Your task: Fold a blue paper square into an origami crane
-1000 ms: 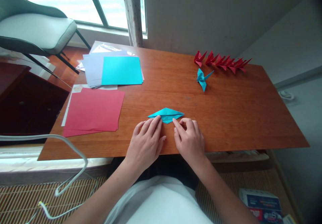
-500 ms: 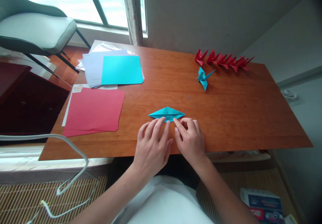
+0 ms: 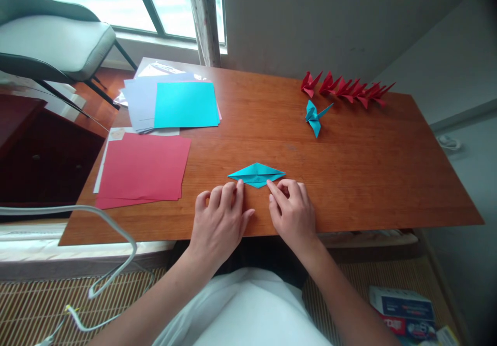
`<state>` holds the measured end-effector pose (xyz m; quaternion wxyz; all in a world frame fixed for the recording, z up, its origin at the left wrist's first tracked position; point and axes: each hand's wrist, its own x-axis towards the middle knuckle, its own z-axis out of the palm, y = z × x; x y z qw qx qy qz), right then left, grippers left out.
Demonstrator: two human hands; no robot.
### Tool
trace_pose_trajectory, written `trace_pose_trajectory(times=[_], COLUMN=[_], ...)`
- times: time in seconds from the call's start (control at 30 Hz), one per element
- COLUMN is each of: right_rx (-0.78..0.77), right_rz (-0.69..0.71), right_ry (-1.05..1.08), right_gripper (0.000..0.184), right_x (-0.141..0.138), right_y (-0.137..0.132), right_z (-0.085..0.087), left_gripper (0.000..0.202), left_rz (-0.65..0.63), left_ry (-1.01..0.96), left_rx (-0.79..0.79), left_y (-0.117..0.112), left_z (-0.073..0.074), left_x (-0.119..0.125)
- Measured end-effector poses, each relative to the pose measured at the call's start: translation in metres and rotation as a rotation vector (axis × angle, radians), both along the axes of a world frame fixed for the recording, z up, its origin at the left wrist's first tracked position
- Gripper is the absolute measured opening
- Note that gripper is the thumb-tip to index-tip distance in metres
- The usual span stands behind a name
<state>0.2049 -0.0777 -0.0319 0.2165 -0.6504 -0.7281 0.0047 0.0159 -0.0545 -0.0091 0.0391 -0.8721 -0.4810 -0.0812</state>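
Observation:
A flat, kite-shaped fold of blue paper lies on the wooden table near its front edge. My left hand rests palm down, fingers stretched out, with the fingertips pressing the fold's left end. My right hand has its fingers curled together, the index tip pressing the fold's right end. Neither hand lifts the paper.
A finished blue paper crane and a row of several red cranes stand at the back right. Red sheets and a blue sheet on pale sheets lie left. A chair stands by the window.
My left hand slid right along the fold's near edge, then came back to its left end. The right hand and the paper stayed in place.

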Motion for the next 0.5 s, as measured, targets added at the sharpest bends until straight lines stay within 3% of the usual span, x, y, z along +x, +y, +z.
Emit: trace_pose_trajectory(times=[0.27, 0.5], right_rx=[-0.032, -0.136], right_rz=[0.002, 0.029], right_ry=[0.112, 0.337], right_gripper=[0.037, 0.031], right_x=[0.005, 0.016], right_y=[0.003, 0.011], right_z=[0.000, 0.008], left_gripper=[0.052, 0.048], left_rz=[0.018, -0.058], left_ry=[-0.078, -0.166], left_rx=[-0.002, -0.026], left_y=[0.001, -0.004], left_z=[-0.004, -0.004], left_x=[-0.003, 0.015])
